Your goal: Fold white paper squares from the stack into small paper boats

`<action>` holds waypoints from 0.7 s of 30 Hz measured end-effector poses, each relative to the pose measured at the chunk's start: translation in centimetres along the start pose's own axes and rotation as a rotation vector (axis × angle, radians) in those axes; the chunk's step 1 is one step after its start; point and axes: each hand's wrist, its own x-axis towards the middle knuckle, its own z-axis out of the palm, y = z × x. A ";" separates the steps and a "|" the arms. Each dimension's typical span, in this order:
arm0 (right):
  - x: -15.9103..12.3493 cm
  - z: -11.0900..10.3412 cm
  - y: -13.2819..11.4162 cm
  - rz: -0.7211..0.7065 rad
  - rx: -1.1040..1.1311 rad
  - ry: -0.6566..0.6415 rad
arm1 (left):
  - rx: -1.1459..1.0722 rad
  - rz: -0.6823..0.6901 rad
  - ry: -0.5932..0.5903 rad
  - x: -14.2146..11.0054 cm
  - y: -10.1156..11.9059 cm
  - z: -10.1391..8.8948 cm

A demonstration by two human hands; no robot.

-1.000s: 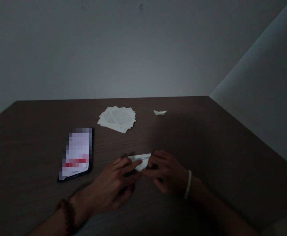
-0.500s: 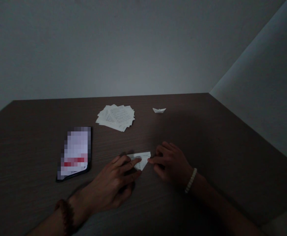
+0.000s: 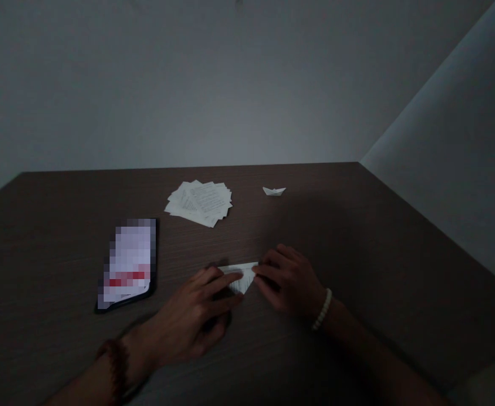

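Observation:
A small folded piece of printed paper (image 3: pixel 237 285) lies on the table between my hands, its long straight edge at the far side and a point toward me. My left hand (image 3: pixel 200 307) rests over its left part, index and middle fingers stretched apart and pressing it down. At the right corner, my right hand (image 3: pixel 287 276) has its fingertips closed on the paper; the thumb's contact is partly hidden. A dark beaded bracelet (image 3: pixel 115 366) circles my left wrist, and a pale beaded one (image 3: pixel 322 309) my right.
Left of my hands lies a phone (image 3: pixel 128 259) with a blurred screen. Farther back, a fanned pile of printed paper sheets (image 3: pixel 200 202) and a small white paper boat (image 3: pixel 274 192) sit on the dark wooden table (image 3: pixel 52 225). A grey wall (image 3: pixel 213 84) stands behind.
My right hand has shifted slightly left, so its fingertips now cover the paper's right corner. The left hand stays pressed in place.

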 end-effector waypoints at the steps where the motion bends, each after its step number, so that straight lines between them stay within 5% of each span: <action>1: 0.1 0.2 -0.1 -0.003 0.010 0.004 | -0.006 -0.002 0.005 0.1 0.0 0.0; 21: 0.4 1.2 -0.7 -0.085 0.102 -0.024 | 0.044 0.059 0.129 0.3 0.8 0.0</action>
